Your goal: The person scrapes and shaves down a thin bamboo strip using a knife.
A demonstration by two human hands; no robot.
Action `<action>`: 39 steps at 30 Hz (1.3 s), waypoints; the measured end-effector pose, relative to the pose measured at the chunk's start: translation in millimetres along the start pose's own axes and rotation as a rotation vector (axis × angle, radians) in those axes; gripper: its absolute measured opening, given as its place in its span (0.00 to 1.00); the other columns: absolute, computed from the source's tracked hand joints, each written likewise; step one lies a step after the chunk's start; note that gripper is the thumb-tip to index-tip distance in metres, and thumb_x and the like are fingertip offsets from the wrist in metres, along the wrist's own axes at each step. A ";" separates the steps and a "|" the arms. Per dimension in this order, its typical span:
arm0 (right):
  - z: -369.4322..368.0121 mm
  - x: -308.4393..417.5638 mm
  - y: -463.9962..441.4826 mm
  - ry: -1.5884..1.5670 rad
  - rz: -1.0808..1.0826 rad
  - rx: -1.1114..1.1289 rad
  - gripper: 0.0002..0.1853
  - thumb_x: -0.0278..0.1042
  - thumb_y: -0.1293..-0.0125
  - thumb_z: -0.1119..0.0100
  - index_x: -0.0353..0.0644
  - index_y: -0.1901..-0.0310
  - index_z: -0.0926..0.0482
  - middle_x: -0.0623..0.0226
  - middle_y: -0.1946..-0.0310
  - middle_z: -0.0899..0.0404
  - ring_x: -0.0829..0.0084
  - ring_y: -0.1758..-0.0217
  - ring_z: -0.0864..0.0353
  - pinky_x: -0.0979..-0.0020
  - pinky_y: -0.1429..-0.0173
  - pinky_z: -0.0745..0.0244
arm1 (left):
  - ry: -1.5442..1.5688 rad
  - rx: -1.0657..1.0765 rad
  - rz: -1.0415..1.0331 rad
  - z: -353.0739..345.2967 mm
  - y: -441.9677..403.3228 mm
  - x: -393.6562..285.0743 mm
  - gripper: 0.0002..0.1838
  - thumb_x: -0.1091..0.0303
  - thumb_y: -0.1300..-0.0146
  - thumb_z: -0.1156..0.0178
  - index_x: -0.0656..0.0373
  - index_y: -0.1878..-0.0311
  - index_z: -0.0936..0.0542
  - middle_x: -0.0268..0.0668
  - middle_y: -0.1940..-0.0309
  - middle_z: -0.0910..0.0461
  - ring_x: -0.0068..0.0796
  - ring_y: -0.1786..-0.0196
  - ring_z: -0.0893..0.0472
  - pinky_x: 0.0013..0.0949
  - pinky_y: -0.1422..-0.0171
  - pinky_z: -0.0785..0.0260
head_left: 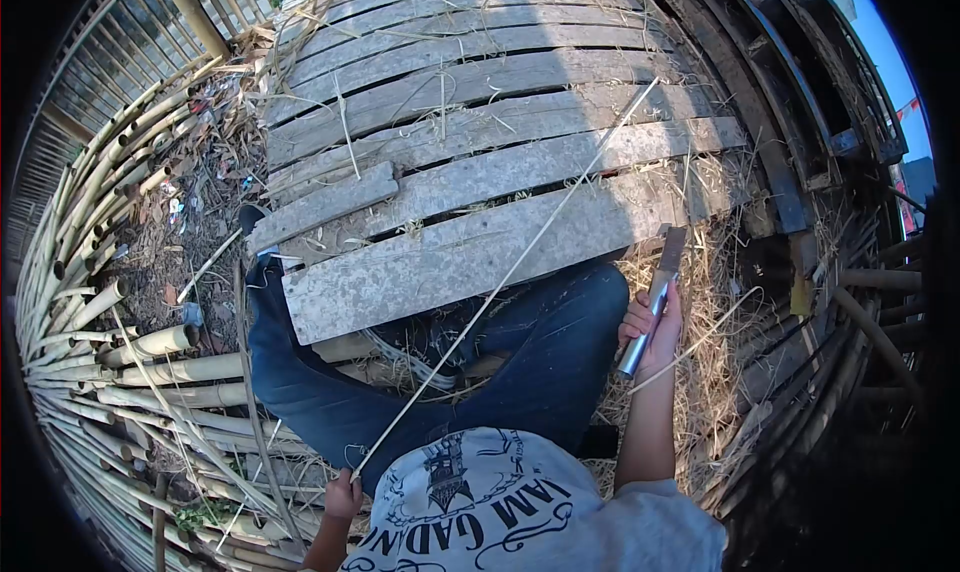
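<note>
A long, thin, pale strip [512, 272] runs diagonally from my left hand [343, 495] up across my lap and over the wooden planks [450, 242]. The fingers of my left hand are closed on its lower end. On the other side, my right hand [655, 330] is wrapped round the shiny metal handle of a knife [661, 282]. Its flat, brownish blade points up, beside the near plank's right end. The blade and the strip are apart.
A short loose board [325, 208] lies on the planks at the left. Bamboo poles [160, 370] are piled on the left, beside ground litter. Straw-like shavings [715, 337] cover the right side, near dark timber beams [775, 152]. My crossed legs [540, 372] are under the near plank.
</note>
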State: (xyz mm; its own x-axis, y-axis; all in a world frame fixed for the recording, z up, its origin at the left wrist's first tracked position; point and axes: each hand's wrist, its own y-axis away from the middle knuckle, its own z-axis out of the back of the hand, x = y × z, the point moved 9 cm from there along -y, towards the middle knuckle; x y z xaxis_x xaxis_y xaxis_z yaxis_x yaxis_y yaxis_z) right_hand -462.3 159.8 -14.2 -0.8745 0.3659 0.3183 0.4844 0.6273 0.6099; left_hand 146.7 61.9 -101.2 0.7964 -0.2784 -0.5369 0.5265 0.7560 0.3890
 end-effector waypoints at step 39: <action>-33.7 -79.4 -42.8 1.451 0.085 0.001 0.20 0.50 0.24 0.51 0.39 0.65 0.27 0.71 0.82 0.28 0.83 0.84 0.29 0.77 0.83 0.35 | 0.048 0.262 0.592 16.7 -13.9 39.0 0.17 0.66 0.48 0.35 0.67 0.57 0.17 0.56 0.63 0.16 0.51 0.56 0.15 0.44 0.52 0.25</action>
State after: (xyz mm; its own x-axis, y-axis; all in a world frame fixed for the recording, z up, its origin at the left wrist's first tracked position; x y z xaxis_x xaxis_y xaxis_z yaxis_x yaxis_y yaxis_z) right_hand -414.4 80.7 -41.1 -0.0971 -0.6017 0.7928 0.5344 0.6405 0.5516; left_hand 175.4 30.7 -115.1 0.9631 0.1730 -0.2062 0.0623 0.6021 0.7960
